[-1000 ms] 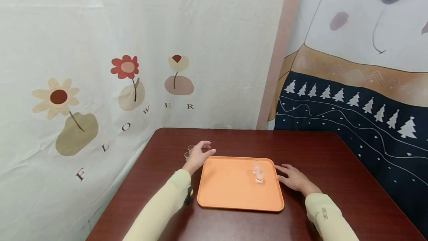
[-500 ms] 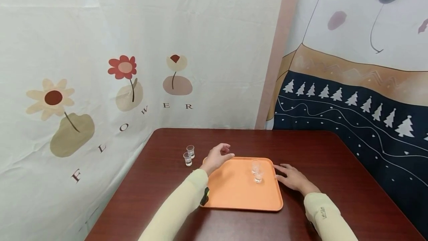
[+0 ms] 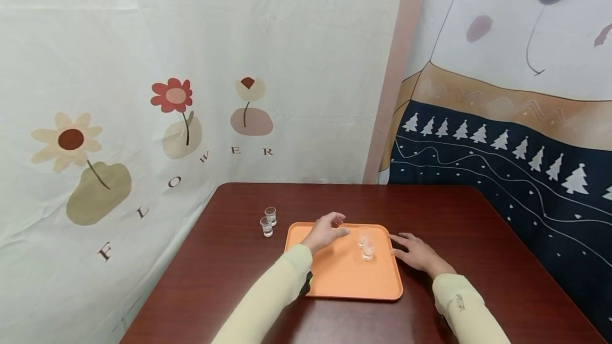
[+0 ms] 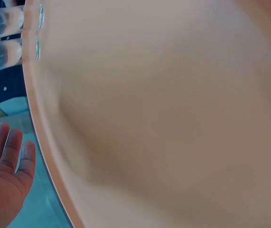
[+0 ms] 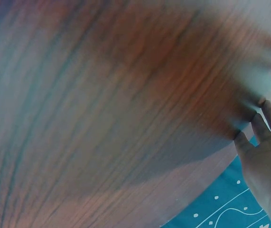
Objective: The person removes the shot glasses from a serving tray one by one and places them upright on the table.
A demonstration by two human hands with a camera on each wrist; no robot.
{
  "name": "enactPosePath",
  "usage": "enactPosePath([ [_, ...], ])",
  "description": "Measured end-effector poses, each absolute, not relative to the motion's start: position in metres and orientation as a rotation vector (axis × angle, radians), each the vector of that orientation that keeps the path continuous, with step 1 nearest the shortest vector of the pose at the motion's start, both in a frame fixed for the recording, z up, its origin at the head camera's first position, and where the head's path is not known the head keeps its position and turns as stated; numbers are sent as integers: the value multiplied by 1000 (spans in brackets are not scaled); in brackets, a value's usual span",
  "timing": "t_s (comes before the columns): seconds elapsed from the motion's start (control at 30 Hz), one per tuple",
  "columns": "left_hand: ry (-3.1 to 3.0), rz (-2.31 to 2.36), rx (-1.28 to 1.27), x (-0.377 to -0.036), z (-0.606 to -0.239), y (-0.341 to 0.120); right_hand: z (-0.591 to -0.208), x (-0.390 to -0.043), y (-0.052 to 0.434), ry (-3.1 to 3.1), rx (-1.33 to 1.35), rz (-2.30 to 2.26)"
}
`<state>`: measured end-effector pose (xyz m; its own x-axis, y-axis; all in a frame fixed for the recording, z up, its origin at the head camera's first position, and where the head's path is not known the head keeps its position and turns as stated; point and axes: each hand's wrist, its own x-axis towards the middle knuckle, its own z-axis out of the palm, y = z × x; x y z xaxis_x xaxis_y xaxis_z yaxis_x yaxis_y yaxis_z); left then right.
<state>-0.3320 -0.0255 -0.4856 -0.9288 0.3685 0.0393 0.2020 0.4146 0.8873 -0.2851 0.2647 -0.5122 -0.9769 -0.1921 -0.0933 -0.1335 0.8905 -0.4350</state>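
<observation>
My left hand [image 3: 326, 231] hovers over the orange tray [image 3: 354, 283], its fingers loosely bent with nothing between them. Two small clear shot glasses stand on the tray's right part: a nearer glass [image 3: 367, 251] and a farther glass [image 3: 364, 237], just right of that hand. In the left wrist view both glasses [image 4: 4, 23] appear at the upper left, past the fingers [image 4: 12, 152]. My right hand [image 3: 418, 254] rests on the table by the tray's right edge, fingertips right at the rim. The right wrist view shows its fingers [image 5: 263, 126] extended against the wood.
Two more shot glasses, a front glass [image 3: 266, 226] and a back glass [image 3: 271, 216], stand on the dark red table [image 3: 229, 275] left of the tray. A flower-printed cloth [image 3: 311, 68] hangs behind the table, and a patterned blue cloth [image 3: 478, 169] hangs at the right.
My left hand has moved right, from beside the left glasses to over the tray, uncovering those two glasses. The right hand and the tray stay in place.
</observation>
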Motion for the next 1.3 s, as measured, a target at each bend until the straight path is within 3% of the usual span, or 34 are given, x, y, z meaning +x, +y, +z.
enactPosePath([
  [1.3,2500,1420,679,-341,-503,18,-517,-288,265,2912,-201,-668],
])
